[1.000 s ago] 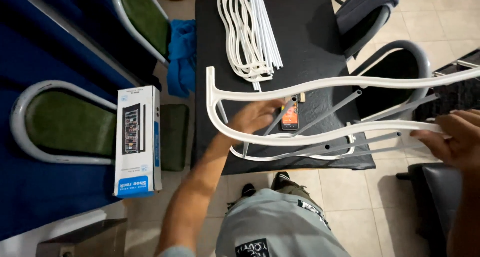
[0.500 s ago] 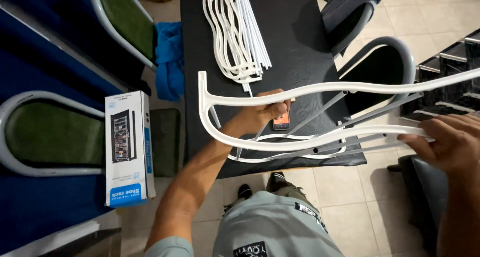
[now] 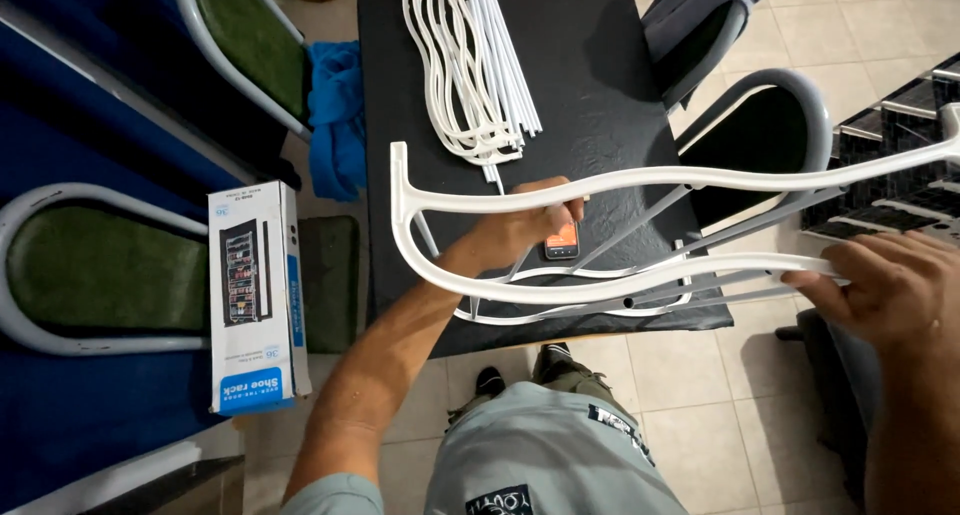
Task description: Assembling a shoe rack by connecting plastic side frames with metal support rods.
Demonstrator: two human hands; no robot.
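The long wavy frame [image 3: 600, 180] could swing and knock the phone [image 3: 562, 241] or sweep the rods [image 3: 470, 65] off the bench [image 3: 600, 35], since it juts far past the edge. It is white, curved plastic, held above the bench: left hand [image 3: 520, 225] wraps its upper rail, right hand [image 3: 890, 290] pinches the lower rail's end.

White curved frame [image 3: 600, 180] running off the right edge, phone [image 3: 562, 242] mostly hidden under the left hand [image 3: 520, 225], right hand [image 3: 890, 290] cut at the edge, bundle of white rods [image 3: 470, 65] cropped at top, green chair [image 3: 90, 270] cut off left
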